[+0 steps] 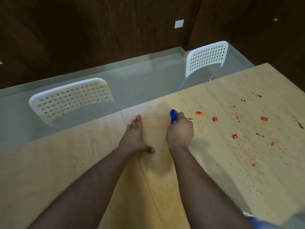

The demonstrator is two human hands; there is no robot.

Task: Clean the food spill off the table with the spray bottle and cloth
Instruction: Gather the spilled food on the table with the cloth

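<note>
Our right hand point(179, 129) fists a bunched cloth point(173, 117) beside the spill point(234, 129) (likely for scrubbing pressure), left hand point(136, 136) flat, fingers together, bracing on the table point(66, 162).

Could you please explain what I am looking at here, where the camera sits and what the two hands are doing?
There is no machine here: a person wears one camera on the head, looking forward and down at their own arms. The left hand rests flat on the wooden table, fingers straight. The right hand grips a bunched blue cloth. To its right lies the food spill, red blotches and orange specks scattered over the table. Two white perforated chairs stand at the far edge. No spray bottle is clearly visible.
</note>
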